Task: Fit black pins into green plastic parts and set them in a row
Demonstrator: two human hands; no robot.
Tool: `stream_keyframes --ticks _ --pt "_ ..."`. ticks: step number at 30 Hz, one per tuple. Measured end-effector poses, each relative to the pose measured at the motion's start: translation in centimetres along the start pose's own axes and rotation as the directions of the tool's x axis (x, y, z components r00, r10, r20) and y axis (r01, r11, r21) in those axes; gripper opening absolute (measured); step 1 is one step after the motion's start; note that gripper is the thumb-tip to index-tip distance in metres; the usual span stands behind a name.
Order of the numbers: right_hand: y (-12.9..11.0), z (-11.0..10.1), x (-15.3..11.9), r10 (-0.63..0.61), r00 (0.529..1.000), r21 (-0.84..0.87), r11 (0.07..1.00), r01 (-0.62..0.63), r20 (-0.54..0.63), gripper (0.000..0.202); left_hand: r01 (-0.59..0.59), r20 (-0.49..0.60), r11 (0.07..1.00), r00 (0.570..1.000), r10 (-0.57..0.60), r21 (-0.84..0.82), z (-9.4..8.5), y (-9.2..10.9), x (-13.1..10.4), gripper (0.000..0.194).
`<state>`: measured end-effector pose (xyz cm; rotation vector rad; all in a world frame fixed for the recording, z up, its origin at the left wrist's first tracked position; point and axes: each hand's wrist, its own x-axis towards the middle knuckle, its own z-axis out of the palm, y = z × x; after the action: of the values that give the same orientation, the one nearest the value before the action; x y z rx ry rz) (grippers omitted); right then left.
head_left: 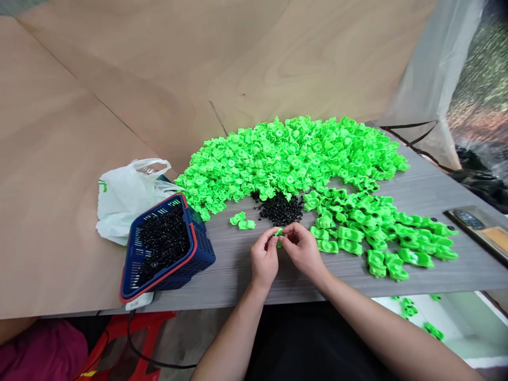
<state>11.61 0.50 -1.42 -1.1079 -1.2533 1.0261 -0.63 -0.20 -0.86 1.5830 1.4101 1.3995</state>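
Both hands meet just in front of a small pile of black parts (281, 209). My left hand (265, 259) is closed on a small green plastic part (279, 232), and my right hand (302, 247) pinches the same part from the other side. Fingers cover most of it. Behind the black parts spreads a large heap of green parts (293, 153). To the right of my hands lie green pieces in loose rows (349, 234), some with black bits on them. Two loose green pieces (246, 225) rest left of the black pile.
A blue basket (202, 248) with a red rim, full of black parts, stands at the left beside a white plastic bag (127, 196). A metal-edged device (476, 227) lies far right. Below the table's right edge is a white bin (456, 317). A person's magenta clothing (43, 349) shows lower left.
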Motion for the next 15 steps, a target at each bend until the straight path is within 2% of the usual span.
stream_keyframes --ticks 6,15 --pt "-0.07 -0.32 -0.04 0.052 0.998 0.099 0.994 -0.055 0.031 0.012 -0.042 -0.026 0.998 0.999 0.043 0.055 -0.16 -0.25 -0.29 0.022" --pt "-0.17 -0.50 -0.08 0.035 0.999 0.005 0.999 -0.035 0.023 0.014 -0.066 -0.025 0.996 0.997 0.067 0.055 -0.24 -0.22 -0.43 0.020"
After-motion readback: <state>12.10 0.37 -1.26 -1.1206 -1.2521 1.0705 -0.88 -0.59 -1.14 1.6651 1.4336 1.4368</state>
